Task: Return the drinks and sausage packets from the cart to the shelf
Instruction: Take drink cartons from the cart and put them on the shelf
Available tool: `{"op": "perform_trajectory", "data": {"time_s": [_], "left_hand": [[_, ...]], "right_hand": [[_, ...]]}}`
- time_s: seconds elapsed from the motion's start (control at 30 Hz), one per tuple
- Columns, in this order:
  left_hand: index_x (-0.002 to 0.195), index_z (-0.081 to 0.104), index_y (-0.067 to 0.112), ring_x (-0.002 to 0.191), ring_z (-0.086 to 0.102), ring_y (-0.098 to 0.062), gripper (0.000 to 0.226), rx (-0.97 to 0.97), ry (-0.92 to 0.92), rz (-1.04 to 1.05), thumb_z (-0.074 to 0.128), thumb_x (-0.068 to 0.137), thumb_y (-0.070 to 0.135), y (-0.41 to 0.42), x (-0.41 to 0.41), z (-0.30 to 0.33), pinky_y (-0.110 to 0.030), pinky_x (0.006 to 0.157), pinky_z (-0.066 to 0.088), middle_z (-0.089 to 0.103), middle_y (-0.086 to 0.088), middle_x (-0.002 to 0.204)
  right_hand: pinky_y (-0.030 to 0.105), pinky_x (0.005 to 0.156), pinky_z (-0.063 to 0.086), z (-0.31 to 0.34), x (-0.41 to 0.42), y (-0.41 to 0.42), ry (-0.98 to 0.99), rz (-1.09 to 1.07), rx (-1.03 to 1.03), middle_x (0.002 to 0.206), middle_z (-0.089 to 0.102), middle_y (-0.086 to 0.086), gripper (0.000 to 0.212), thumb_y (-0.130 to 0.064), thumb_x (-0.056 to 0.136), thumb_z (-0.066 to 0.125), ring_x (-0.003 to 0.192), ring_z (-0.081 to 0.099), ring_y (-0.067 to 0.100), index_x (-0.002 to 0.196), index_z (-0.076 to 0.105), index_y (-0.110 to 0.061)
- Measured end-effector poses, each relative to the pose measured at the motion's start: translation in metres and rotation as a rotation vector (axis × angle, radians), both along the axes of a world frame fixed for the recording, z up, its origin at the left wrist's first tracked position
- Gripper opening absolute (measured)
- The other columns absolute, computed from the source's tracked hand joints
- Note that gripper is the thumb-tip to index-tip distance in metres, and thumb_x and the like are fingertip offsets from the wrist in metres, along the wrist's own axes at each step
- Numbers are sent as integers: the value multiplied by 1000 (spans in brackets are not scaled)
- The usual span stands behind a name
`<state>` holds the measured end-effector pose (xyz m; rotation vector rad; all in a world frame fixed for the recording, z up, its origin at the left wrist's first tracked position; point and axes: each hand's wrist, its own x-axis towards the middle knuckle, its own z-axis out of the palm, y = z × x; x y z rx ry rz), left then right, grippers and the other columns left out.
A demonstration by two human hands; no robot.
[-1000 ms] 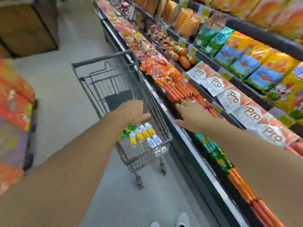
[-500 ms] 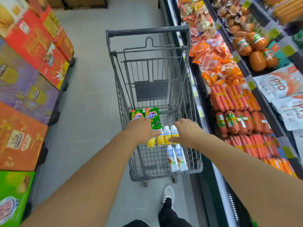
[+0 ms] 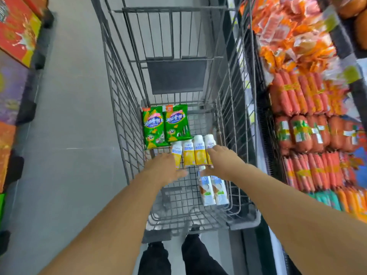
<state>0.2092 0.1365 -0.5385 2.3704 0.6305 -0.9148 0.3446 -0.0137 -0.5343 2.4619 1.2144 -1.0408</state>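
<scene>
The grey wire cart [image 3: 119,108] stands in front of me. On its floor lie two green sausage packets [image 3: 164,124], a row of several yellow drink bottles [image 3: 193,152] and two pale blue drink bottles [image 3: 213,190]. Both hands reach down into the cart. My left hand [image 3: 165,168] hovers at the left end of the yellow row, fingers spread, holding nothing. My right hand [image 3: 223,160] rests over the right end of that row, fingers apart; no grip on a bottle shows.
A refrigerated shelf [image 3: 309,108] packed with red and orange sausages runs along the right side of the cart. Stacked cartons [image 3: 15,34] line the left of the grey aisle floor. My legs [image 3: 178,257] stand just behind the cart.
The view has dropped closer into the cart. Both hands have moved down from above the cart's load to the row of yellow bottles.
</scene>
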Motion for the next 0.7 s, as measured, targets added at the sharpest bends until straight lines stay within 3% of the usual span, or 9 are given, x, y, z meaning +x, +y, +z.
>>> {"op": "perform_trajectory", "data": {"time_s": [0.23,0.33,0.47,0.7], "left_hand": [[123,50,6,115,50,-30,69,-141,129,-4,55,86,64,-46,5,-90,-43,92,46,52,-11,126],[125,48,7,117,50,-27,66,-207,123,44,61,85,58,-60,10,-125,-41,93,46,51,-10,128],[126,46,8,116,50,-28,60,-262,85,110,62,86,50,-75,17,-158,-43,92,47,50,-11,127],[132,45,14,122,46,-31,70,-357,14,293,76,77,43,-90,27,-192,-43,100,42,49,-11,129]], "right_hand": [[38,88,44,-78,-8,-16,154,-168,-126,119,53,12,69,-48,70,81,111,52,29,118,51,-9],[34,82,48,-104,-9,-20,165,-277,-177,113,54,11,51,-37,71,85,100,56,26,102,55,-10],[35,92,46,-132,-9,-23,60,-383,-161,121,51,13,62,-24,74,84,116,51,29,119,47,-6],[38,64,46,-161,-15,-27,38,-473,-91,92,58,11,61,-5,71,80,93,62,33,98,26,-16]]}}
